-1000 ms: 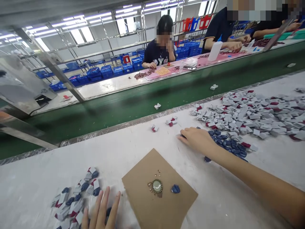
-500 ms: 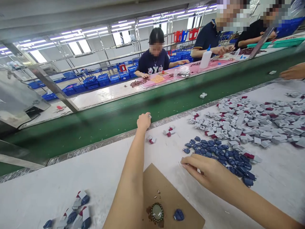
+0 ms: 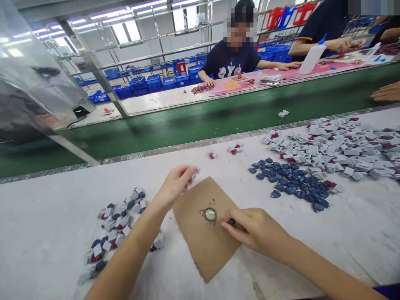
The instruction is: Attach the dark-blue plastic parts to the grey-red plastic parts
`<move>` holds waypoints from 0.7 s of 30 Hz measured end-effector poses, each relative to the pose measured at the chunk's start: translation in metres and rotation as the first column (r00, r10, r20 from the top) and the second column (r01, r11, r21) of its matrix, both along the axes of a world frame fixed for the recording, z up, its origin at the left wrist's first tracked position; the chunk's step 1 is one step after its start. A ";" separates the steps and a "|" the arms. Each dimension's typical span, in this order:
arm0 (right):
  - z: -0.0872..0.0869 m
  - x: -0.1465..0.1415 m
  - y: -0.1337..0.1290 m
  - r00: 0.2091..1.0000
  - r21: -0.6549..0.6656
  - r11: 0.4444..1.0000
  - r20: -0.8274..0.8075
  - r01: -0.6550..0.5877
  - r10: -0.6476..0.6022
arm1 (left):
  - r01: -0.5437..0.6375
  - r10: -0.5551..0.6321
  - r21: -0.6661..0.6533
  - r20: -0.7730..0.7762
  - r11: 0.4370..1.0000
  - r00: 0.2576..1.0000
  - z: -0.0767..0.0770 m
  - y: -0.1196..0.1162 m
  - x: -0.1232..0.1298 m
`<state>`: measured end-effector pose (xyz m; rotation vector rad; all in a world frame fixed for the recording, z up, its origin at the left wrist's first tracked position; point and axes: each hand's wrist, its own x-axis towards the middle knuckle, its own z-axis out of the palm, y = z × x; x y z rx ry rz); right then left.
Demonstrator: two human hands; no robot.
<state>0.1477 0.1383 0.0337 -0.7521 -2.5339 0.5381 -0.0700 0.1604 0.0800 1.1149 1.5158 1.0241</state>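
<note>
Left hand (image 3: 173, 186) back from the belt: half a second ago it was out over the green conveyor belt (image 3: 162, 134); now above the white counter (image 3: 46, 233), by the far-left edge of the brown square cardboard sheet (image 3: 208, 254). Thumb and fingers pinched together on a small pale grey piece (image 3: 195, 174), blurred.

Right hand (image 3: 261, 229) has shifted from beside the heap of dark navy faceted pieces (image 3: 290, 179) to the sheet's right side. Fingertips closed about a single navy piece (image 3: 231, 221), which lay alone there earlier; cannot tell if lifted. Pale oval cabochon with dark beaded rim (image 3: 210, 214) remains mid-sheet.

Counter: large pile of grey-white and dark red pieces (image 3: 343, 146) at far right; mixed grey, red and navy cluster (image 3: 120, 225) at left, partly behind the left forearm.

Room: co-worker in dark T-shirt (image 3: 231, 60) across the belt; blue plastic crates (image 3: 153, 82) behind; strip lights above.
</note>
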 end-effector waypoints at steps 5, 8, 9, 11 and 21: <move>-0.001 -0.018 -0.013 0.997 -0.078 0.996 0.056 0.049 -0.045 | -0.183 0.219 -0.133 0.363 0.974 0.906 -0.014 -0.099 0.003; 0.001 -0.024 -0.006 0.998 -0.120 0.992 0.055 0.030 -0.023 | -0.321 0.369 -0.184 0.507 0.929 0.779 -0.026 -0.123 0.010; 0.001 -0.025 -0.002 0.999 -0.122 0.992 0.052 0.009 -0.003 | -0.364 0.409 -0.193 0.530 0.911 0.743 -0.029 -0.127 0.012; -0.002 -0.028 0.004 0.999 -0.118 0.993 0.045 -0.021 0.027 | -0.434 0.473 -0.216 0.582 0.874 0.662 -0.035 -0.131 0.017; -0.026 -0.038 0.006 0.982 -0.161 0.980 -0.128 0.114 -0.136 | -0.549 0.561 -0.267 0.672 0.792 0.483 -0.036 -0.140 0.031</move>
